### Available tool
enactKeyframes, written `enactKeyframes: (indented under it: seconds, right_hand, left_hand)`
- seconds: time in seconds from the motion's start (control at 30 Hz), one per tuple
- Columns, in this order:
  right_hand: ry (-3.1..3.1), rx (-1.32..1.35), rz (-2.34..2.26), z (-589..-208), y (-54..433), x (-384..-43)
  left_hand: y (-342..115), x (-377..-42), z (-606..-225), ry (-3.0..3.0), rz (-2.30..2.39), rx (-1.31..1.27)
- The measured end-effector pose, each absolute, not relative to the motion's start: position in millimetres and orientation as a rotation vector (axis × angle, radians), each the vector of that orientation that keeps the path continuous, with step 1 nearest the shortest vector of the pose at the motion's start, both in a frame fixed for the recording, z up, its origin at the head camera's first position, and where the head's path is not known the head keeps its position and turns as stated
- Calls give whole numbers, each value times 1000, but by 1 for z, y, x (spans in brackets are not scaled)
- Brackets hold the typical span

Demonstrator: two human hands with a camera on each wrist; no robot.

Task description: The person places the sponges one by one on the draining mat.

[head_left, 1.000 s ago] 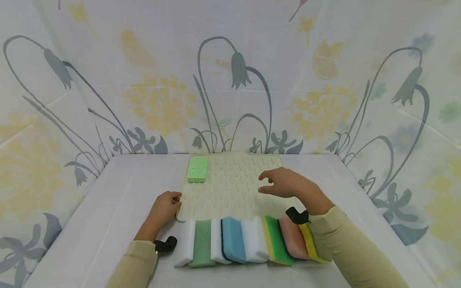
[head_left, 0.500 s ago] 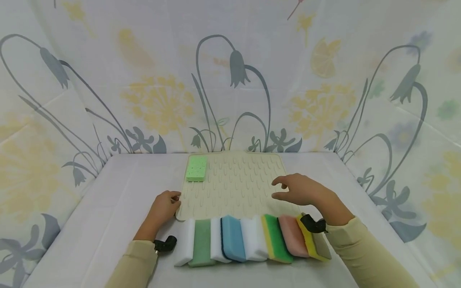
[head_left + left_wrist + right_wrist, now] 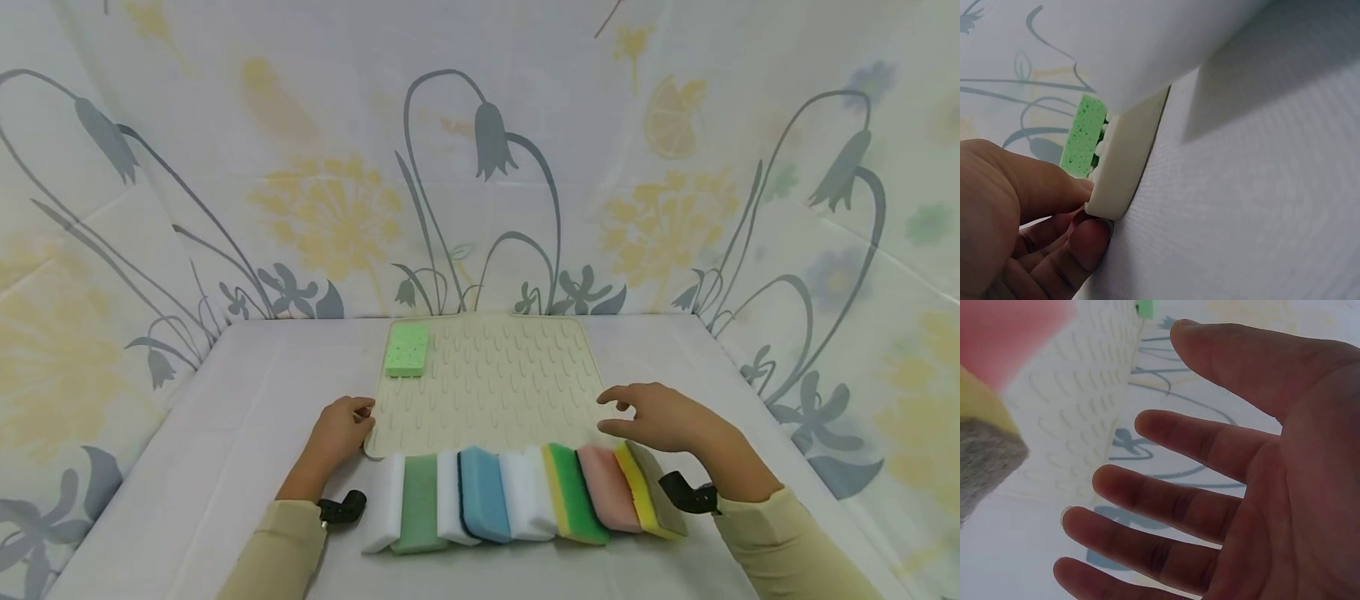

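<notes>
My left hand pinches the left edge of a cream ridged mat; in the left wrist view the thumb lies on its rim and fingertips curl beneath. A light green porous sponge lies at the mat's far left corner. My right hand is held above the mat's right edge with spread fingers and nothing in it. Nearest to it are a yellow sponge with a grey scouring side and a pink sponge. In the right wrist view the palm and separated fingers show plainly.
Along the mat's near side runs a row of several sponges, among them a white one, a plain green one, a blue one and a yellow-green one. A flower-printed curtain stands behind the white table.
My right hand has moved rightward and nearer, from over the mat to its right edge, its fingers staying apart. The left hand stays at the mat's left edge.
</notes>
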State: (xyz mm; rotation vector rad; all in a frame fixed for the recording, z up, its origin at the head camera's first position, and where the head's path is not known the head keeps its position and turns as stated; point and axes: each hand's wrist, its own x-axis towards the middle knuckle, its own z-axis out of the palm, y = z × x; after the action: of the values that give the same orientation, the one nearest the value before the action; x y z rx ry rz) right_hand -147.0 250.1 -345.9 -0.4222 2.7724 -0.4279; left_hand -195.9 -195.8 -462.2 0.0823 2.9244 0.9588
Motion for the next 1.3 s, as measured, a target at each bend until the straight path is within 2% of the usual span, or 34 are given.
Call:
enactKeyframes:
  seconds: [0.7, 0.9, 1.3]
  right_hand:
    - [2799, -305, -529, -369, 281, -119]
    - [2783, -190, -555, -379, 285, -109]
    - [2812, -124, -608, -395, 287, -94]
  left_hand:
    - [-197, -199, -465, 2913, 981, 59]
    - [-198, -199, -464, 2917, 971, 80]
    - [-198, -198, -465, 2922, 999, 83]
